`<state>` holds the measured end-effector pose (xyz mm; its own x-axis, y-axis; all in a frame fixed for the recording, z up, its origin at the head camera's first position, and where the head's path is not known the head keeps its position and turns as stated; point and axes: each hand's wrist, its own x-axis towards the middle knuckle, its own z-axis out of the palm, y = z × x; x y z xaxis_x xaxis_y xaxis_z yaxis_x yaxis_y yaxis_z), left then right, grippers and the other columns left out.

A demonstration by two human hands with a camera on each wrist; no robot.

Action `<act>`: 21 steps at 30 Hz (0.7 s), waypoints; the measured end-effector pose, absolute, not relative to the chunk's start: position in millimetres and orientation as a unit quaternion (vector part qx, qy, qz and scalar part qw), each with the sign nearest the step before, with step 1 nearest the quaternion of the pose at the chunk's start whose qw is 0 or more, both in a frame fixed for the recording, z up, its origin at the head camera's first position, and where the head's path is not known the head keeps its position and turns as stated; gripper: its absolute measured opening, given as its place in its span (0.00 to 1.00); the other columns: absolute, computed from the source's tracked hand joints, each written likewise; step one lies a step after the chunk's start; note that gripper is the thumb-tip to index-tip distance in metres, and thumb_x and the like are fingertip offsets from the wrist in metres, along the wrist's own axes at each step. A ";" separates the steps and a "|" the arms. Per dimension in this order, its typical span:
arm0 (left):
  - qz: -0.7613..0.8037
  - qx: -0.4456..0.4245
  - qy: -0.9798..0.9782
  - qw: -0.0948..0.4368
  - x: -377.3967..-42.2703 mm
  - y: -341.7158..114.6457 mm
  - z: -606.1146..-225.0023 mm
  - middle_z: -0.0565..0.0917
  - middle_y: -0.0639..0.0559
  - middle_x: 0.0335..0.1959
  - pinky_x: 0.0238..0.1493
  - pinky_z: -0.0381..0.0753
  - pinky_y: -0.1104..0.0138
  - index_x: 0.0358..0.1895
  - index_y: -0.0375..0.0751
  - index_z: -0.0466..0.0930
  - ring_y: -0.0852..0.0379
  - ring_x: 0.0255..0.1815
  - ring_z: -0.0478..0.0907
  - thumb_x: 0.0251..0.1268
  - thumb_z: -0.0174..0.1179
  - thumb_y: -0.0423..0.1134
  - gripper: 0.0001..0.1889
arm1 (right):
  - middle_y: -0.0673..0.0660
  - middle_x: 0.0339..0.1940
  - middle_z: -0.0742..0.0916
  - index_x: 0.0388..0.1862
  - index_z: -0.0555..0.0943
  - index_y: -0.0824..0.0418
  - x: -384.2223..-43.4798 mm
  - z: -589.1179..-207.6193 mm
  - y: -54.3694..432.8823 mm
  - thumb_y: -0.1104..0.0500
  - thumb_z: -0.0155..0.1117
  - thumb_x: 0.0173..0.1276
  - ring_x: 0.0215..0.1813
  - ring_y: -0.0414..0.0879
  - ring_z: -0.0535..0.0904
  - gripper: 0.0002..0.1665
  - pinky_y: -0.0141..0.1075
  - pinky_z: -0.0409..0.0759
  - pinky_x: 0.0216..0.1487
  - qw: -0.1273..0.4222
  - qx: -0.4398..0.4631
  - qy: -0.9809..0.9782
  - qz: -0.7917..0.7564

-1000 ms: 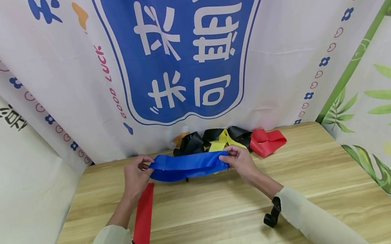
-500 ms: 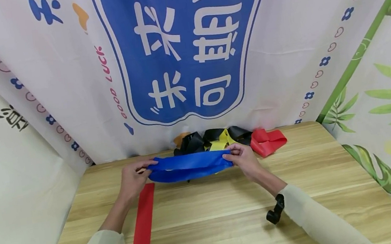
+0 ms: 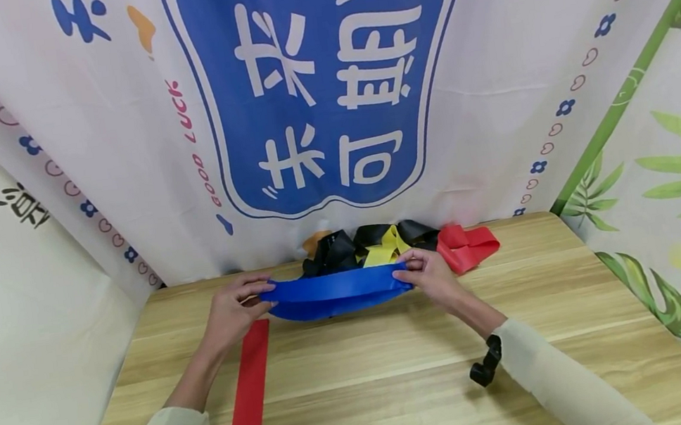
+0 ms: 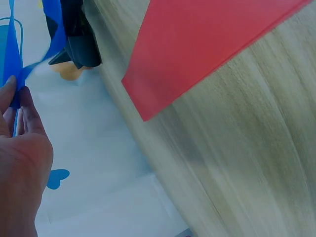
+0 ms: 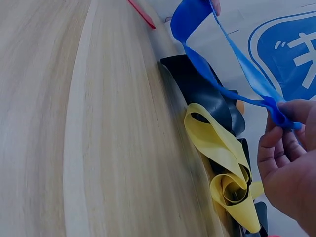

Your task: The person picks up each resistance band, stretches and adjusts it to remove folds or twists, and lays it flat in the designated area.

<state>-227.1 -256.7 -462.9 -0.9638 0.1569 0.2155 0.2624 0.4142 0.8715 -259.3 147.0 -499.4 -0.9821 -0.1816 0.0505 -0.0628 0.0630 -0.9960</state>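
Note:
A blue looped band (image 3: 337, 285) hangs stretched between my two hands above the far part of the table. My left hand (image 3: 234, 312) pinches its left end between thumb and fingers, as the left wrist view shows with the blue band (image 4: 15, 74) drawn upward from the fingertips. At the other end, my right hand (image 3: 433, 278) pinches the band; in the right wrist view the blue material (image 5: 276, 113) bunches between thumb and fingers. Between the hands the loop's two layers stand apart, the lower one sagging. A flat red strip (image 3: 249, 401) lies on the table beside my left forearm.
Along the table's back edge lie black bands (image 3: 334, 252), a yellow band (image 3: 383, 248) and a folded red band (image 3: 466, 248), close behind the blue one. A printed curtain (image 3: 484, 138) hangs behind the wooden table (image 3: 390, 405). Dark camera mounts (image 3: 485, 365) sit on the wrists.
My right hand has shifted slightly right, and my left forearm has swung a little left. The blue band now spans a bit wider, and its layers have changed shape. The other bands lie unmoved.

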 end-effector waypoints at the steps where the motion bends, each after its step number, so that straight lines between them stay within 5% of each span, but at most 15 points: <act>1: -0.526 -0.123 -0.840 0.046 -226.8 -257.1 -462.7 0.82 0.38 0.64 0.53 0.86 0.68 0.54 0.32 0.90 0.40 0.62 0.82 0.63 0.74 0.26 0.15 | 0.52 0.33 0.90 0.51 0.83 0.68 -259.5 -499.3 148.3 0.66 0.75 0.70 0.33 0.43 0.80 0.14 0.30 0.76 0.33 0.046 -0.084 0.732 -0.675; 5: -0.518 -0.111 -0.847 0.039 -224.5 -257.3 -461.6 0.82 0.41 0.65 0.56 0.84 0.70 0.54 0.36 0.90 0.42 0.64 0.80 0.63 0.77 0.33 0.17 | 0.53 0.33 0.89 0.50 0.84 0.66 -259.7 -498.3 152.3 0.63 0.79 0.66 0.32 0.45 0.78 0.17 0.30 0.72 0.30 0.056 -0.081 0.747 -0.658; 11: -0.523 -0.102 -0.844 0.054 -219.8 -255.9 -458.4 0.83 0.42 0.64 0.53 0.83 0.76 0.54 0.36 0.91 0.43 0.63 0.80 0.67 0.75 0.40 0.17 | 0.57 0.44 0.91 0.54 0.86 0.65 -260.7 -500.1 156.8 0.60 0.81 0.65 0.40 0.49 0.81 0.20 0.29 0.81 0.39 0.075 -0.079 0.774 -0.624; 21: -0.528 -0.071 -0.840 0.100 -215.2 -249.4 -453.1 0.83 0.41 0.62 0.50 0.83 0.78 0.52 0.35 0.91 0.43 0.61 0.81 0.68 0.73 0.34 0.12 | 0.55 0.54 0.88 0.53 0.91 0.57 -260.4 -502.0 161.8 0.52 0.82 0.65 0.58 0.53 0.77 0.20 0.38 0.79 0.51 0.139 -0.077 0.825 -0.542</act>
<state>-215.2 -249.4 -453.1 -0.9701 0.0132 0.2423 0.2241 0.4318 0.8737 -260.4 161.8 -502.0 -0.9493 -0.2787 -0.1457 0.0233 0.3996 -0.9164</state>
